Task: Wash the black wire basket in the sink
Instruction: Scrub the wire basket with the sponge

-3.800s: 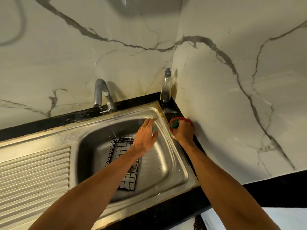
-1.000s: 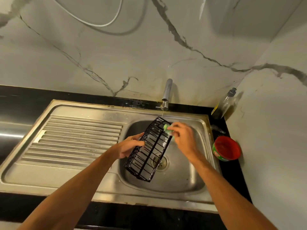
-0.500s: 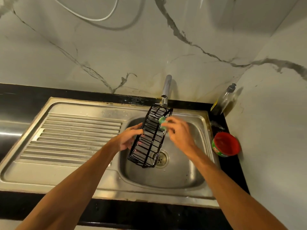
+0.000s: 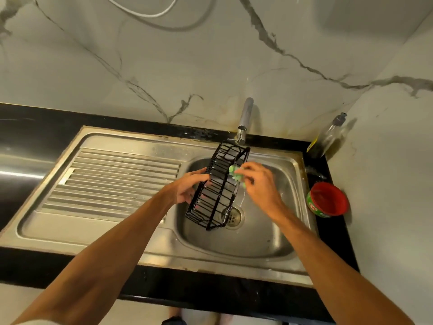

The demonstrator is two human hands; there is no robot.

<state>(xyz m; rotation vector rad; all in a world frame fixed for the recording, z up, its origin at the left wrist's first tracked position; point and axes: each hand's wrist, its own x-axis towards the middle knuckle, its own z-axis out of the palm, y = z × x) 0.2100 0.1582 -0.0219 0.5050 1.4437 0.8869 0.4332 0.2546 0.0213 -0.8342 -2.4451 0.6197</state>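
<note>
Mid-scrub. Left hand [image 4: 187, 187] grips black wire basket [image 4: 218, 191]; right hand [image 4: 260, 181] fingers [image 4: 248, 166] pinch green scouring pad [image 4: 234, 172]. Rinse probably not yet done.

A black wire basket [image 4: 216, 191] hangs tilted over the left and back of the stainless steel sink basin [image 4: 264, 245], its far end just under the chrome tap [image 4: 245, 116] at the back edge. The left hand [image 4: 187, 188] grips its left side. The right hand [image 4: 261, 184], holding a green scrubber [image 4: 235, 172], blocks its right side. Open room lies over the basin's front and right part, and over the ribbed steel draining board [image 4: 112, 184] to the left. On the narrow right edge of the black counter [image 4: 35, 123], a red round tub [image 4: 328, 199] and, in the back corner, a clear soap bottle [image 4: 329, 137] stand close to the marble wall [image 4: 386, 184].
</note>
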